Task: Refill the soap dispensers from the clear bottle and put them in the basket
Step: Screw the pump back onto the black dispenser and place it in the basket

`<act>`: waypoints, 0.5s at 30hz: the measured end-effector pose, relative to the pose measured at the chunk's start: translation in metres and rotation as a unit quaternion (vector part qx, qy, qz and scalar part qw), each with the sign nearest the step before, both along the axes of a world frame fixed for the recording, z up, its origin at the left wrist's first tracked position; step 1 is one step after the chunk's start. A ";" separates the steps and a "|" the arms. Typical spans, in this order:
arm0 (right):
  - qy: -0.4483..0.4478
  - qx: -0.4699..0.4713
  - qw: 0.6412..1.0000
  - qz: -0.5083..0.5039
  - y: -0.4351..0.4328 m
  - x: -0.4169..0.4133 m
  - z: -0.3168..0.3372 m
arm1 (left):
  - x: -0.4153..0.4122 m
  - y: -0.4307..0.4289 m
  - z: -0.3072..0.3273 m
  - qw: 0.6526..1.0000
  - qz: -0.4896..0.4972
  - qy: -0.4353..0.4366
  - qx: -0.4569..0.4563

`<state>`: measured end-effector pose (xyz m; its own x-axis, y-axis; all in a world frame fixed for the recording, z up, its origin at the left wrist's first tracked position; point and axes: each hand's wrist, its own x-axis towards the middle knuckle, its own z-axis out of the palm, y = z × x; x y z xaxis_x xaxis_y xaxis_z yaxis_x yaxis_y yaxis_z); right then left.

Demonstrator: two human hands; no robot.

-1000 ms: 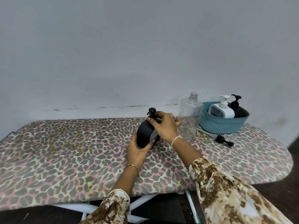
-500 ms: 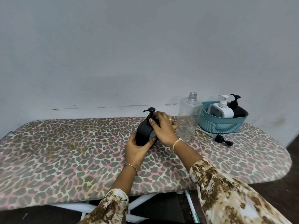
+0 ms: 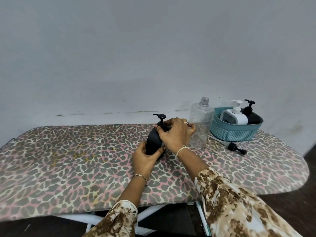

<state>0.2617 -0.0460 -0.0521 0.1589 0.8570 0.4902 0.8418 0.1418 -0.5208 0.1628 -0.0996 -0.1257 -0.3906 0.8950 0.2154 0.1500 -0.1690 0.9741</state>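
Note:
A black soap dispenser (image 3: 152,142) stands on the ironing board near its middle. My left hand (image 3: 145,159) grips its lower body from the front. My right hand (image 3: 176,132) curls round the neck of its black pump top (image 3: 160,119). Just to the right stands the clear bottle (image 3: 201,124), uncapped and almost empty. Farther right, a teal basket (image 3: 234,132) holds a white dispenser (image 3: 235,116) and another black dispenser (image 3: 251,113).
A loose black pump cap with its tube (image 3: 236,147) lies on the board in front of the basket. The leopard-print board (image 3: 68,159) ends in a rounded edge at the right. A grey wall runs close behind.
The pump head has turned from pointing right to pointing left under my right hand. The dispenser and both hands have stayed in nearly the same place.

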 end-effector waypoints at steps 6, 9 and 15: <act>-0.002 0.003 1.000 -0.012 0.000 -0.004 -0.003 | -0.001 0.001 -0.002 1.000 0.013 0.015 -0.013; 0.001 0.001 1.000 -0.012 0.000 -0.004 -0.003 | 0.000 0.000 -0.001 0.999 0.015 0.023 -0.018; 0.027 -0.012 1.000 -0.001 -0.001 -0.004 -0.004 | 0.000 -0.003 0.001 0.998 0.030 0.044 -0.018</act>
<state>0.2576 -0.0472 -0.0558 0.1865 0.8681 0.4600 0.8121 0.1273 -0.5695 0.1630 -0.1022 -0.1250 -0.4250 0.8782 0.2193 0.2439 -0.1223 0.9621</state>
